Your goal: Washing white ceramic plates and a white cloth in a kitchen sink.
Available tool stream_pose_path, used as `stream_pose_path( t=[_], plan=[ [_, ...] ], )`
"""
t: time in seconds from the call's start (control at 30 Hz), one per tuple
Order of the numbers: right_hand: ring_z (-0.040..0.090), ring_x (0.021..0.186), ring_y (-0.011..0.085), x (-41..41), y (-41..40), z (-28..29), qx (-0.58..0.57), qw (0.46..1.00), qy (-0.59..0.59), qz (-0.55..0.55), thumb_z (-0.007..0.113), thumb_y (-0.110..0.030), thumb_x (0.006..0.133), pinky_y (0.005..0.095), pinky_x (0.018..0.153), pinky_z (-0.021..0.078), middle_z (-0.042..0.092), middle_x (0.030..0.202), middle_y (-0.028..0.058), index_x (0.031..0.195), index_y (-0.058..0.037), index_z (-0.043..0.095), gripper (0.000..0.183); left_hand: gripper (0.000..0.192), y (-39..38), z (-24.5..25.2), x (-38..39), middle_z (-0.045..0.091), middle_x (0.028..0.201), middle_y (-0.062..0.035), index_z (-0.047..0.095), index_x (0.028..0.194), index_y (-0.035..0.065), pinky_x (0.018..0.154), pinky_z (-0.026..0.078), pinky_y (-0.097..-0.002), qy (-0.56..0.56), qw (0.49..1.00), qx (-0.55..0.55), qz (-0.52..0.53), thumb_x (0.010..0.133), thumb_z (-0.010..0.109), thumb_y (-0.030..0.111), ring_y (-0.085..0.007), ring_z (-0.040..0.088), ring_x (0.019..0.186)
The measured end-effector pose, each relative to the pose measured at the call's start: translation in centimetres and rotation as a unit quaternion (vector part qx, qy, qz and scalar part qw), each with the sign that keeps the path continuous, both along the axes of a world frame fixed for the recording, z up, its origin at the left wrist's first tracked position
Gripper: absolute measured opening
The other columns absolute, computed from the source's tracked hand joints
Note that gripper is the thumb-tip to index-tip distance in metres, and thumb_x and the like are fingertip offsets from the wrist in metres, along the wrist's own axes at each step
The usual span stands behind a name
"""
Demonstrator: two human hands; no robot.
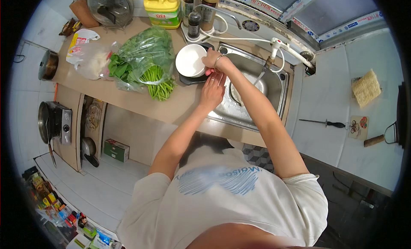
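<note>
My right hand (213,60) is at the right rim of a white bowl (191,60), which lies over a black tray or board (192,80) on the counter. Whether its fingers grip the bowl is not clear. My left hand (213,91) lies just below, close to the right hand, at the left edge of the stainless steel sink (276,104); its fingertips are partly hidden. In the sink, water runs from the faucet (266,65) near a round vessel (237,94) that my right forearm partly covers.
Leafy greens in a clear plastic bag (146,49) lie left of the bowl, beside other plastic bags (91,61). Behind stand a yellow-green jug (162,11), a dark bottle (194,24) and a pot lid (110,8). A sharpening rod (322,122) hangs on the right wall.
</note>
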State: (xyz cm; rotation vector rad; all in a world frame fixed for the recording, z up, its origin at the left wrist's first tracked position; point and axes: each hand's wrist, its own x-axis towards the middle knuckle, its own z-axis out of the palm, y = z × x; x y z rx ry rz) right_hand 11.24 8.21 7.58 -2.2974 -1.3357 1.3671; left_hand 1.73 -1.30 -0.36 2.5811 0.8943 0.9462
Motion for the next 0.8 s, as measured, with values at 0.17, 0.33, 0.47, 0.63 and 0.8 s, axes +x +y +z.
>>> stream_pose_path(
  t=[0.17, 0.33, 0.47, 0.63, 0.8],
  plan=[
    [0.054, 0.042, 0.0188, 2.1, 1.0, -2.8, 0.043, 0.996, -0.069, 0.042, 0.047, -0.034, 0.087, 0.0312, 0.037, 0.0434, 0.062, 0.063, 0.0147, 0.138, 0.0070, -0.003, 0.082, 0.056, 0.5, -0.2, 0.9, 0.048, 0.117, -0.0157, 0.046, 0.124, -0.0010, 0.100, 0.033, -0.0408, 0.022, 0.999, -0.019, -0.030, 0.072, 0.061, 0.014, -0.0296, 0.044, 0.113],
    [0.059, 0.058, 0.0158, 4.8, -3.3, 0.9, 0.129, 0.979, 0.153, -0.033, 0.046, -0.046, 0.089, 0.0279, 0.055, 0.0485, 0.064, 0.072, 0.0090, 0.129, -0.0017, 0.038, 0.060, 0.054, 1.0, 0.9, -0.1, 0.048, 0.121, -0.0183, 0.046, 0.123, 0.0001, 0.095, 0.036, -0.0423, 0.005, 1.000, 0.003, -0.020, 0.073, 0.064, 0.013, -0.0338, 0.045, 0.112],
    [0.058, 0.071, 0.0082, 13.0, -11.5, -5.9, 0.148, 0.889, 0.375, -0.218, 0.048, -0.029, 0.092, 0.0216, 0.063, 0.0475, 0.064, 0.084, 0.0018, 0.101, -0.0046, 0.062, 0.029, 0.054, 0.8, 2.3, 0.3, 0.043, 0.131, -0.0177, 0.043, 0.129, 0.0028, 0.098, 0.035, -0.0422, -0.031, 0.997, -0.056, -0.050, 0.077, 0.059, 0.008, -0.0348, 0.041, 0.120],
    [0.050, 0.057, 0.0135, 18.7, -13.2, -17.7, 0.146, 0.693, 0.363, -0.605, 0.049, -0.026, 0.088, 0.0256, 0.049, 0.0432, 0.057, 0.071, 0.0034, 0.081, -0.0064, 0.058, 0.023, 0.039, -2.0, 3.1, 4.0, 0.054, 0.116, -0.0090, 0.056, 0.116, 0.0069, 0.085, 0.044, -0.0370, -0.106, 0.985, -0.089, -0.101, 0.076, 0.060, 0.006, -0.0280, 0.053, 0.103],
    [0.045, 0.048, 0.0195, 21.1, -9.6, -23.7, 0.402, 0.860, 0.104, -0.299, 0.050, -0.030, 0.082, 0.0324, 0.045, 0.0390, 0.052, 0.061, 0.0045, 0.072, -0.0073, 0.055, 0.026, 0.015, -1.7, -1.9, 12.6, 0.057, 0.073, -0.0062, 0.055, 0.085, 0.0015, 0.047, 0.041, -0.0239, -0.218, 0.824, -0.518, -0.071, 0.089, 0.053, 0.016, -0.0092, 0.051, 0.054]
  ],
)
